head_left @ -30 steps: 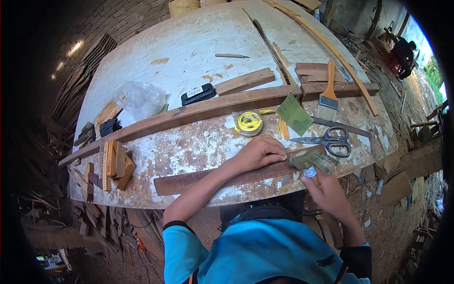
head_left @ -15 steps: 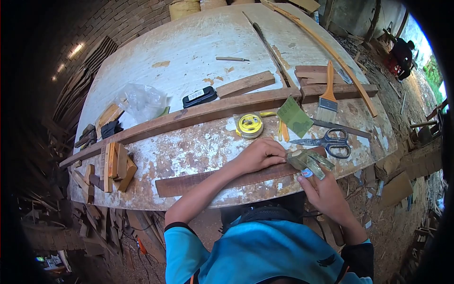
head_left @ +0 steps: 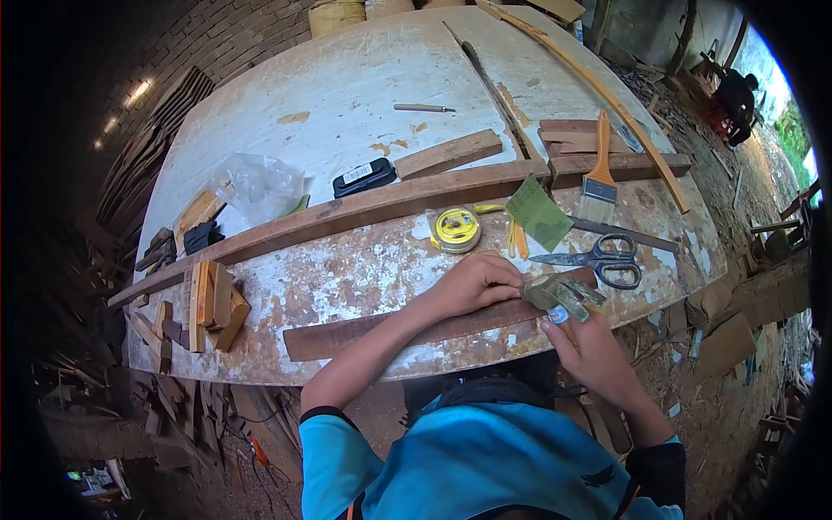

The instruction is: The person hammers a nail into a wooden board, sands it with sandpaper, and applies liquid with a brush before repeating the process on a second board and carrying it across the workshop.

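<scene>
A reddish-brown, slightly curved wooden strip (head_left: pixel 347 339) lies along the table's near edge. Over its middle, my left hand (head_left: pixel 479 284) is closed, with fingers curled against the wood. My right hand (head_left: pixel 592 349) grips a folded piece of green sandpaper (head_left: pixel 555 293) at the strip's right part; a small blue-and-white patch shows by the thumb. Beyond the hands lie a yellow tape measure (head_left: pixel 456 229), a flat green sandpaper sheet (head_left: pixel 539 213) and dark-handled scissors (head_left: pixel 598 260). What the left fingertips touch underneath is hidden.
A long wooden beam (head_left: pixel 390 201) crosses the table behind the tools. A paintbrush (head_left: pixel 600 173) leans on it at the right. Stacked wood blocks (head_left: pixel 215 305) stand at the left, near a plastic bag (head_left: pixel 260 186). Another person (head_left: pixel 735 104) is far right.
My right hand and the folded sandpaper have shifted slightly left along the strip. My left hand stays in nearly the same place.
</scene>
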### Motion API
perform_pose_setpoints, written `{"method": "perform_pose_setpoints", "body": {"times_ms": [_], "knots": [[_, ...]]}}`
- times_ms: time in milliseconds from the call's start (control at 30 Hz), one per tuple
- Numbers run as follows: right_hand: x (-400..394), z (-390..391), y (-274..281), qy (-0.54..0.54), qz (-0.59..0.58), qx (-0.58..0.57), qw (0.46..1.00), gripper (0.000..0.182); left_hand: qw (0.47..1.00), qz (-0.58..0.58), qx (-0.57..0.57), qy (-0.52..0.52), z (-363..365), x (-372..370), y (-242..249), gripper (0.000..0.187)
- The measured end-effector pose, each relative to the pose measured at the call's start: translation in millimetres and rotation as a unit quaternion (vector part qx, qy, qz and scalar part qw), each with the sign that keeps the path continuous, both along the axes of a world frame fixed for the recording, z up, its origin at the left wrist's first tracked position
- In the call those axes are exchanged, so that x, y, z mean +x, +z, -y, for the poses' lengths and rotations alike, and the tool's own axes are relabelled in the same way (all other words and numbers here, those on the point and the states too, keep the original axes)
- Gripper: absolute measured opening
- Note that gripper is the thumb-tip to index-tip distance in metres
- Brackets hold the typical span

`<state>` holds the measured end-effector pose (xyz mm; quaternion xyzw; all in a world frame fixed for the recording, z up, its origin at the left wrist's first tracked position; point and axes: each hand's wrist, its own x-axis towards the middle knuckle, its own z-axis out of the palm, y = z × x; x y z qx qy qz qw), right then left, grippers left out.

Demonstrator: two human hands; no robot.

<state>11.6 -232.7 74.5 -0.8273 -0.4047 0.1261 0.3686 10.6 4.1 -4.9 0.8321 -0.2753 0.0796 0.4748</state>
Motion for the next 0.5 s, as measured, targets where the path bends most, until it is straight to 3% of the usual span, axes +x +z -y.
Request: {"method": "perform_pose_setpoints", "body": {"times_ms": [167, 267, 500], "knots": [[-8.5, 0.3, 1.9, -0.028, 0.062, 0.027, 0.997, 0.034, 1.0, -0.014, -0.001, -0.002, -0.1, -2.3, 5.2, 0.017], [0.6, -0.6, -7.0, 0.002, 0.032, 0.012, 0.999, 0.034, 1.0, -0.011, 0.005, 0.0, 0.2, -1.5, 3.1, 0.017], [-15.5, -1.9, 3.4, -0.074, 0.023, 0.013, 0.997, 0.03, 1.0, -0.008, -0.003, 0.0, 0.0, -1.1, 1.1, 0.016]]}}
